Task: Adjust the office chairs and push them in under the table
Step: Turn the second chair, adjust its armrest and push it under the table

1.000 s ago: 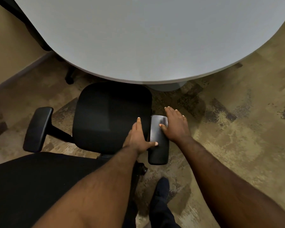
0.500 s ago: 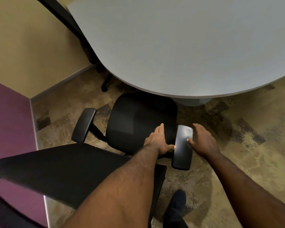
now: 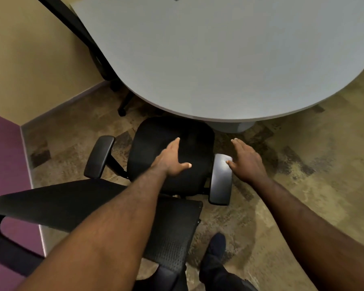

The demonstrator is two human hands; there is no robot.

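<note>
head view: black office chair (image 3: 172, 156), padded armrests.

An office chair (image 3: 172, 156) is standing with its seat front just under the edge of the grey table (image 3: 229, 59). The left hand (image 3: 170, 162) is hovering flat-fingered over the chair's seat, while the right hand (image 3: 248, 162) is spreading beside the chair's right armrest (image 3: 220, 183), thumb touching the pad.

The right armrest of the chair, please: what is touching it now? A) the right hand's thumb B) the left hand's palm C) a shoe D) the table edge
A: the right hand is spread open beside the right armrest, only its thumb lying on the pad.
</note>
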